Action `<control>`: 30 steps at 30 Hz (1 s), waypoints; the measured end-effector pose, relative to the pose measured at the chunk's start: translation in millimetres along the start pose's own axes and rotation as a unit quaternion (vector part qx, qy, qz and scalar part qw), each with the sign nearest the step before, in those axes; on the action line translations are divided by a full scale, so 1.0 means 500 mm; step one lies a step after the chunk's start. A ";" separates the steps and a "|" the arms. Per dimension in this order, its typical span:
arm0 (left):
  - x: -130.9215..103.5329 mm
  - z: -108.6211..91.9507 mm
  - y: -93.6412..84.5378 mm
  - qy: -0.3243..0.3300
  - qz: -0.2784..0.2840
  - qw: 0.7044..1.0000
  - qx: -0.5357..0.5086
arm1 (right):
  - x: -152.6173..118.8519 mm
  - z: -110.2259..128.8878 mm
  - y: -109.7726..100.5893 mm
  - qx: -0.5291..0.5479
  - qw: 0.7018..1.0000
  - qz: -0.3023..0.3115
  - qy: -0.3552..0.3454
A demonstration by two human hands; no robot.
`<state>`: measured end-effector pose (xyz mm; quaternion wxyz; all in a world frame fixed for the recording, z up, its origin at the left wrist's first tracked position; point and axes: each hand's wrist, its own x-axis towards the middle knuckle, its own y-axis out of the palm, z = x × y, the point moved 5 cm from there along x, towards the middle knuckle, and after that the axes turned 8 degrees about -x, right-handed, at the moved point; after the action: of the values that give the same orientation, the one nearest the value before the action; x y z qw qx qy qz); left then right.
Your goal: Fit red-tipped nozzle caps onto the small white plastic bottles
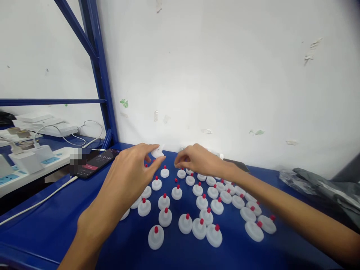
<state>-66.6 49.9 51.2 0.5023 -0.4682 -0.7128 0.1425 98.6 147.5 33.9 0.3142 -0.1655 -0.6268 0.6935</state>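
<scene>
My left hand (132,165) grips a white translucent plastic cap (157,153) between thumb and forefinger, raised above the blue table. Just to its right, my right hand (197,159) is closed with fingertips together and pointing down. Whatever those fingertips hold, if anything, is hidden. Below and around both hands stand several round white caps with red tips, such as one cap (177,192) in the middle and another cap (156,237) near the front. A small loose red tip (176,180) lies on the table below my right hand.
At the left, a black phone (97,165) showing a timer lies beside a white power strip (62,157) with chargers. A white cable (39,202) crosses the table. A blue metal frame (101,75) rises behind. Dark cloth and clear plastic wrap (296,182) lie at the right.
</scene>
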 end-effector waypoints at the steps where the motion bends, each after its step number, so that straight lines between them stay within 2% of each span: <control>1: 0.000 0.002 0.000 -0.002 -0.001 1.000 0.001 | 0.006 -0.007 0.018 -0.041 0.999 0.024 0.002; 5: 0.001 0.004 0.005 0.002 0.007 1.000 -0.007 | 0.022 -0.013 0.075 -0.111 0.992 0.063 0.011; 11: 0.002 0.002 0.010 0.011 0.021 1.000 0.001 | 0.019 0.022 0.107 -0.184 0.981 0.058 0.008; 15: 0.004 0.001 0.012 0.013 0.034 0.999 0.002 | 0.010 0.034 0.107 -0.198 0.979 0.053 -0.004; 21: 0.003 -0.001 0.015 0.007 0.052 0.999 0.008 | 0.009 0.010 0.079 -0.191 0.980 0.049 0.011; 26: -0.002 -0.003 0.014 0.001 0.061 0.998 0.003 | -0.008 -0.003 0.075 -0.155 0.982 0.102 0.019; 30: 0.000 -0.002 0.020 -0.001 0.072 0.997 0.004 | -0.025 -0.003 0.090 -0.099 0.987 0.127 -0.018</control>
<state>-60.7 54.6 44.8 0.4917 -0.5160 -0.6775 0.1817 98.8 139.7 -12.0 0.1940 -0.2611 -0.6717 0.6656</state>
